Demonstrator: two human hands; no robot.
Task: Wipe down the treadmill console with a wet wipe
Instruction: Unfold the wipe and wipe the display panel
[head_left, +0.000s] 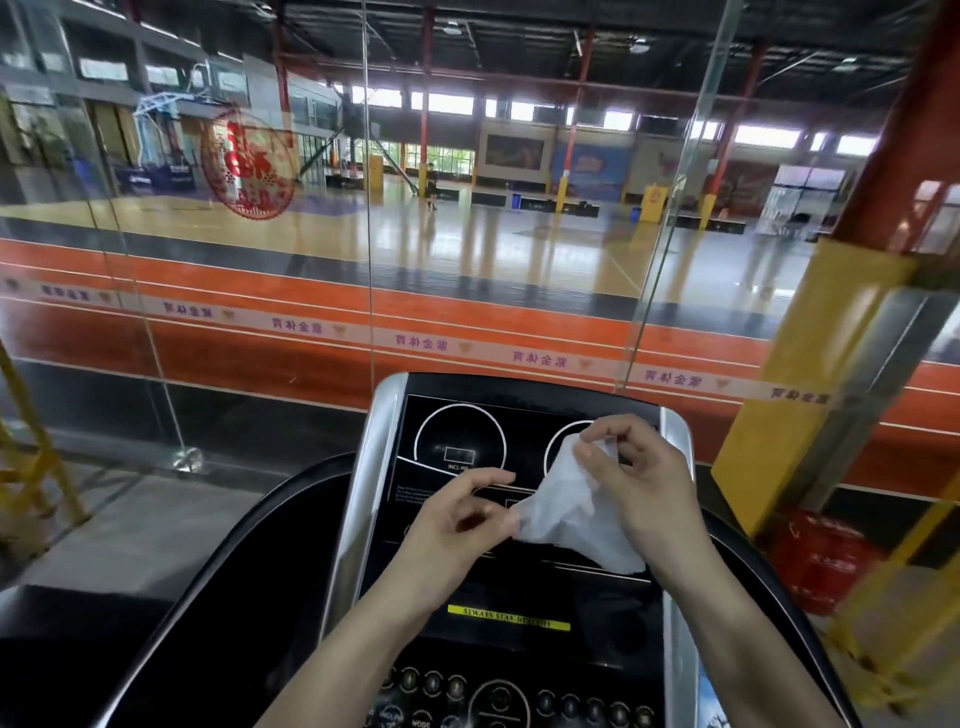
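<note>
The treadmill console is a black glossy panel with two white dial rings, silver side trims and a yellow warning strip lower down. A white wet wipe hangs crumpled just above the panel's middle. My right hand pinches its upper edge between thumb and fingers. My left hand pinches its lower left corner. Both hands hover over the console, and the wipe hides part of the right dial.
A row of round buttons runs along the console's bottom. Black curved handrails flank it. A glass wall stands right behind, a yellow pillar and red box at the right.
</note>
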